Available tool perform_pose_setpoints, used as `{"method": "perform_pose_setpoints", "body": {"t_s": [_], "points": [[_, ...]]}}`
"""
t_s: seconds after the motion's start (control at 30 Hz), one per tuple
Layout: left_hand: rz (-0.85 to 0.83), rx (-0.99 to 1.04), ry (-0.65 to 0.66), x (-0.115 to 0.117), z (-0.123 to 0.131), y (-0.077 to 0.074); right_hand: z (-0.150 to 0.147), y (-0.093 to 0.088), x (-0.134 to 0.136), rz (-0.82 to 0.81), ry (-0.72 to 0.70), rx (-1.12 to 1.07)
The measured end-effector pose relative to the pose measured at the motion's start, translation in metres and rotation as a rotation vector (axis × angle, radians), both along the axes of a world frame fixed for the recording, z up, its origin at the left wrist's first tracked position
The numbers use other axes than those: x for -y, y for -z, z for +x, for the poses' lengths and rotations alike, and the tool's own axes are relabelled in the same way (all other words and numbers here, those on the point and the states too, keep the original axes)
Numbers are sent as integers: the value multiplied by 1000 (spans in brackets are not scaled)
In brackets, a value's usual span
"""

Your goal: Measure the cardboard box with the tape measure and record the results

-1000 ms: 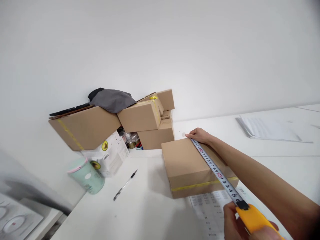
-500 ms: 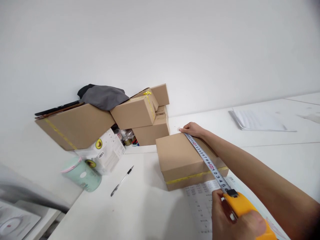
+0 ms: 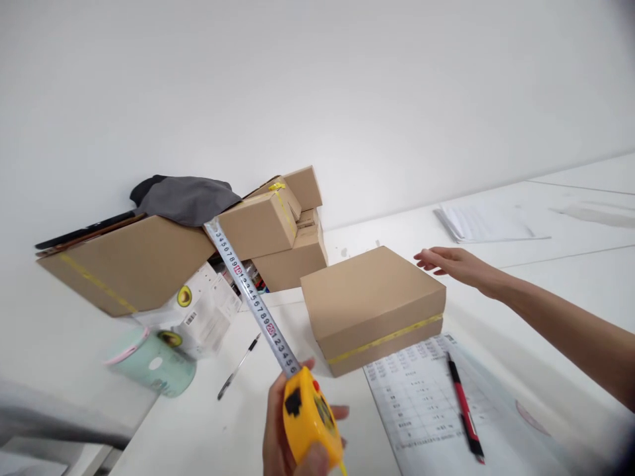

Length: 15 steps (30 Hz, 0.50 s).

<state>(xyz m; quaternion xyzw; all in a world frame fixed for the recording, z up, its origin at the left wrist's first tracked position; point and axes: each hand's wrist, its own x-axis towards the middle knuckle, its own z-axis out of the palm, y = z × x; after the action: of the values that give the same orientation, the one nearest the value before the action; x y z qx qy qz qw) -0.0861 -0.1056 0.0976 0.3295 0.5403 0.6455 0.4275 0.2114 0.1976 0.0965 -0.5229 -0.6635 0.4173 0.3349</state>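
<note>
My left hand (image 3: 278, 423) is closed around a yellow tape measure (image 3: 311, 416) at the bottom centre. Its silver blade (image 3: 253, 301) sticks out far to the upper left, the free end in front of the stacked boxes. A closed cardboard box (image 3: 372, 297) with a yellow tape strip lies on the white table, to the right of the blade and apart from it. Beyond the box's right side, my right hand (image 3: 454, 264) hovers with fingers loosely stretched out and nothing in them.
A printed sheet (image 3: 411, 410) lies before the box, with a red and black pen (image 3: 464, 410) on it. Another pen (image 3: 239, 367) rests left. Stacked cardboard boxes (image 3: 262, 225), a grey cloth (image 3: 186, 198) and a mint-green canister (image 3: 159, 363) stand left. Papers (image 3: 486, 221) lie at the back right.
The tape blade has come off the box top and swung left with my left hand. My right hand has let go of the blade's end and moved right. The red pen has come into view.
</note>
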Motion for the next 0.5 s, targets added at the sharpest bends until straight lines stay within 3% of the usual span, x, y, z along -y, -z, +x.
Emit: {"method": "perform_pose_setpoints", "body": {"t_s": [0.13,0.33,0.43,0.5], "points": [[55,-123,-119,-13,-4,12,-6,2,34,-40,-103,6],[34,-138,-6,-30,0,44,-12,6,51,-85,-138,-65],[15,-124,28,-33,1,45,-14,8,55,-81,-134,-29],[20,-123,28,-34,-2,36,-14,3,58,-28,-84,12]]}}
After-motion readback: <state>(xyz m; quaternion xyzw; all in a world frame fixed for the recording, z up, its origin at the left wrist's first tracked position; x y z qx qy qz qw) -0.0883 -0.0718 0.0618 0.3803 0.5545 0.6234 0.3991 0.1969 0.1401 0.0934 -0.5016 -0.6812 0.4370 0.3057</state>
